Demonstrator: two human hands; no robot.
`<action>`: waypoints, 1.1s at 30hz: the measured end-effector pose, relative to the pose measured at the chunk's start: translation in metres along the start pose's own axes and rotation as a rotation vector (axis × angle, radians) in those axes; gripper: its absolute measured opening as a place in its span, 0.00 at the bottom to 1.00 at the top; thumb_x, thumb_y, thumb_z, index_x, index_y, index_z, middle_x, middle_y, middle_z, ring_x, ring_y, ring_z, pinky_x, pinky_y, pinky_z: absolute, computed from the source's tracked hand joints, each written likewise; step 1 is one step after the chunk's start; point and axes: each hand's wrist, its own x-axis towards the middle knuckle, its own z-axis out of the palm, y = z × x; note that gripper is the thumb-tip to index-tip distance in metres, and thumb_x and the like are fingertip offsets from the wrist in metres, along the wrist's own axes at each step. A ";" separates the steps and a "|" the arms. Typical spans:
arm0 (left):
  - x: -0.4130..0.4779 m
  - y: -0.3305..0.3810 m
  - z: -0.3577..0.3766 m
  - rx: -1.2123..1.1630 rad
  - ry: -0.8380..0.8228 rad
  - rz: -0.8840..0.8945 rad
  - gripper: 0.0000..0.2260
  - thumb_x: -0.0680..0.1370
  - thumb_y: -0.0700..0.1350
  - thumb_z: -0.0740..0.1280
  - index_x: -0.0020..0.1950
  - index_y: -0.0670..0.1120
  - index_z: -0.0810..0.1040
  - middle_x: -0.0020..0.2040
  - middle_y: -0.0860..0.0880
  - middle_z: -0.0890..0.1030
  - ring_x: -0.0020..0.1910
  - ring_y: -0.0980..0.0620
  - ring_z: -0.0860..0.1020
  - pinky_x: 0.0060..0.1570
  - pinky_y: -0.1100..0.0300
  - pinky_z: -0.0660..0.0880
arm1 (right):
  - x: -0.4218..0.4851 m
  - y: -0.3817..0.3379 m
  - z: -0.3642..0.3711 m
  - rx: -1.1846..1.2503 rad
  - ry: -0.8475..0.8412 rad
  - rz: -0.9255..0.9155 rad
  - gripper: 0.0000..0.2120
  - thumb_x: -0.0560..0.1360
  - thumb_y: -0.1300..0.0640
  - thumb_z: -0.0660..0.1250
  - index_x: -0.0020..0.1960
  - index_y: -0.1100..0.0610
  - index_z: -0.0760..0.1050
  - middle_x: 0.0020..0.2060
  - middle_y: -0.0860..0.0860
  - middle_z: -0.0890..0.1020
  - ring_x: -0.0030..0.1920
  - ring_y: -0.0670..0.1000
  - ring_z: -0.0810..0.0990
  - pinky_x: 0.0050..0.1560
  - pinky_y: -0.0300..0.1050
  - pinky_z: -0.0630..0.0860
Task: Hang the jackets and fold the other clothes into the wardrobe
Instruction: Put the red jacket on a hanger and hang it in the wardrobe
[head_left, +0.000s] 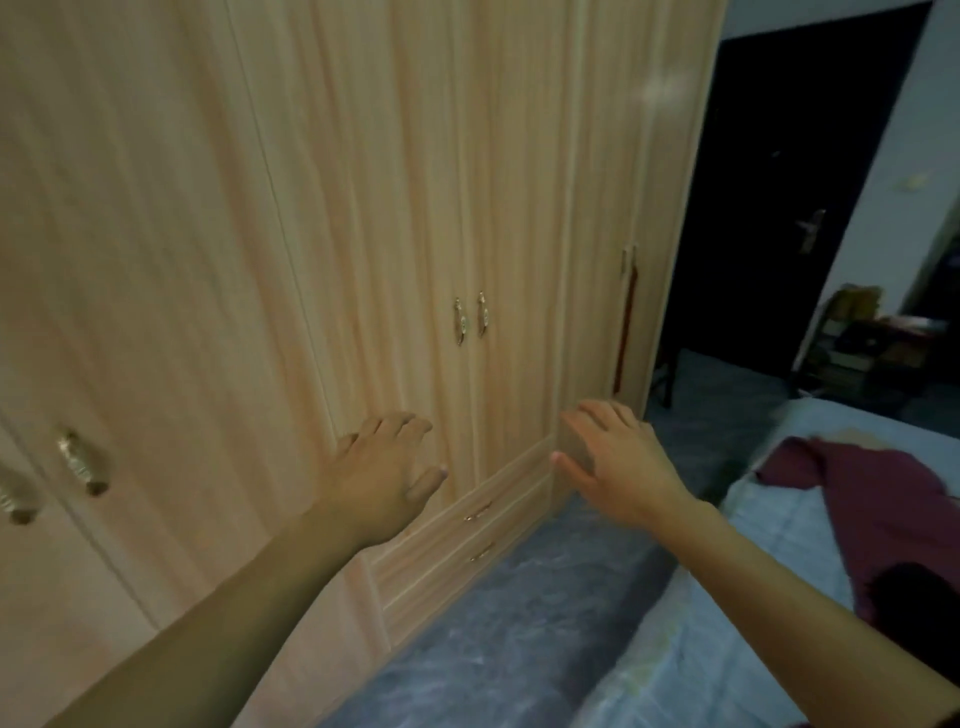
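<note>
A tall light-wood wardrobe (363, 208) fills the left and middle of the head view, all its doors closed. A pair of small brass handles (470, 319) sits on the middle doors. My left hand (382, 478) reaches forward with relaxed fingers, empty, in front of the middle doors below the handles. My right hand (615, 460) is stretched out with spread fingers, empty, near the wardrobe's lower right part. A maroon garment (883, 514) lies crumpled on the bed (779, 545) at the right.
Two drawers (480, 530) with brass pulls sit low in the wardrobe. A narrow strip of floor (519, 634) under clear sheeting runs between wardrobe and bed. A dark doorway (769, 208) and a cluttered rack (852, 343) stand at the back right.
</note>
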 end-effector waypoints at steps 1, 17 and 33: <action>0.014 -0.004 0.009 -0.022 -0.009 0.029 0.26 0.80 0.63 0.55 0.75 0.53 0.63 0.75 0.52 0.65 0.72 0.49 0.64 0.68 0.49 0.65 | 0.007 0.003 0.005 -0.014 0.000 0.029 0.26 0.79 0.38 0.58 0.72 0.51 0.67 0.72 0.51 0.68 0.72 0.54 0.64 0.67 0.55 0.66; 0.207 -0.013 0.123 -0.384 -0.107 0.566 0.26 0.78 0.62 0.61 0.72 0.50 0.69 0.72 0.50 0.69 0.71 0.49 0.66 0.65 0.51 0.66 | 0.029 0.022 0.032 -0.218 -0.004 0.646 0.27 0.79 0.40 0.61 0.74 0.50 0.67 0.72 0.51 0.69 0.72 0.55 0.65 0.67 0.53 0.67; 0.309 0.200 0.203 -0.363 -0.225 1.142 0.26 0.79 0.62 0.61 0.73 0.51 0.68 0.70 0.51 0.70 0.67 0.49 0.69 0.62 0.50 0.69 | -0.051 0.139 0.058 -0.241 0.135 1.206 0.27 0.80 0.40 0.59 0.74 0.52 0.66 0.73 0.52 0.67 0.73 0.55 0.64 0.65 0.55 0.70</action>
